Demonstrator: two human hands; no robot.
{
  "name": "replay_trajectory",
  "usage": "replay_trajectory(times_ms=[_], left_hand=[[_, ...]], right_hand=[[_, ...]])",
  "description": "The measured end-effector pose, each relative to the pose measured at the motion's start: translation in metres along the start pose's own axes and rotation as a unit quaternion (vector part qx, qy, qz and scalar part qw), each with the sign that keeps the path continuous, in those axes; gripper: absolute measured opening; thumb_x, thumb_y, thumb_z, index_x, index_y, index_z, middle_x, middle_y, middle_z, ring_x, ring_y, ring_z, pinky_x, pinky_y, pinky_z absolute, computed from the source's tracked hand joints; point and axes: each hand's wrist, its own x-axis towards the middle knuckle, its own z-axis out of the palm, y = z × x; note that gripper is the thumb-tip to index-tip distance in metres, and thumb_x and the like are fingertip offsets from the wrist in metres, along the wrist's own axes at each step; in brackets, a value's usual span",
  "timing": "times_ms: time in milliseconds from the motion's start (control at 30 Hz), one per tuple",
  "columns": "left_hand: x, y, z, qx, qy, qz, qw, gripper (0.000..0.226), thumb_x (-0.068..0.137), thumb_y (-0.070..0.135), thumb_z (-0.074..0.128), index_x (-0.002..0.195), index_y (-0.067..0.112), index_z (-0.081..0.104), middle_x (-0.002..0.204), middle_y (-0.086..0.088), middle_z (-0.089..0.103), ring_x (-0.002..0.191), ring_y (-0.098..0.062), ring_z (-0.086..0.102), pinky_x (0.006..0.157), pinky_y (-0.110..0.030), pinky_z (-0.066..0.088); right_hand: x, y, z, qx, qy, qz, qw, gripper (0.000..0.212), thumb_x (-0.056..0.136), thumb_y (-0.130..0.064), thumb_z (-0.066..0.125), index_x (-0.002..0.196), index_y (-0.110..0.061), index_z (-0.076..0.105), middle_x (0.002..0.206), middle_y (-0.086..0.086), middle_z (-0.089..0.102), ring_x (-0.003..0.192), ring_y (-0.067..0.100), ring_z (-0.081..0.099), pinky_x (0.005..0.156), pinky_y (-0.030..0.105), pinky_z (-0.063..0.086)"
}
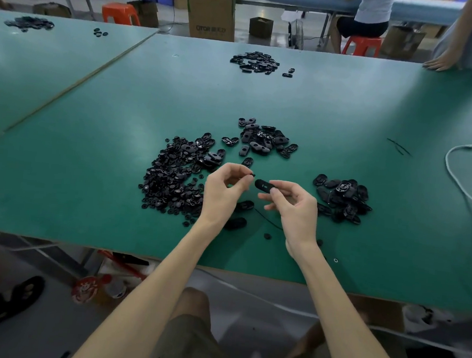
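Observation:
My right hand (293,208) pinches a black oval plastic shell (264,185) between thumb and fingers, above the green table (89,167). My left hand (224,190) pinches a small black part (251,175) at its fingertips, just left of the shell and a little apart from it. A big heap of small black round parts (172,182) lies to the left of my hands. A pile of oval shells (266,140) lies behind them, and another pile of shells (340,198) lies to the right.
Loose black pieces (237,224) lie under my hands. A farther pile (255,63) sits mid-table, another pile (29,23) far left. A white cable (455,173) runs along the right side. Another person's hand (438,65) rests on the far right edge. Boxes and orange stools stand beyond.

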Motion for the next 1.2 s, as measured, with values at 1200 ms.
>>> replay_trajectory(times_ms=[1200], left_hand=[[-0.0021,-0.0043,-0.0066,-0.081,-0.051,-0.047,0.994,0.005,0.092,0.014,0.077,0.096,0.012,0.074,0.084,0.002,0.072,0.073,-0.011,0.065,0.071,-0.021,0.054]], right_hand=[[-0.0044,-0.0020,0.0012,-0.014,-0.048,-0.002,0.999,0.041,0.082,-0.002,0.085,0.108,-0.023,0.063,0.094,-0.001,0.076,0.087,0.017,0.075,0.085,0.032,0.060]])
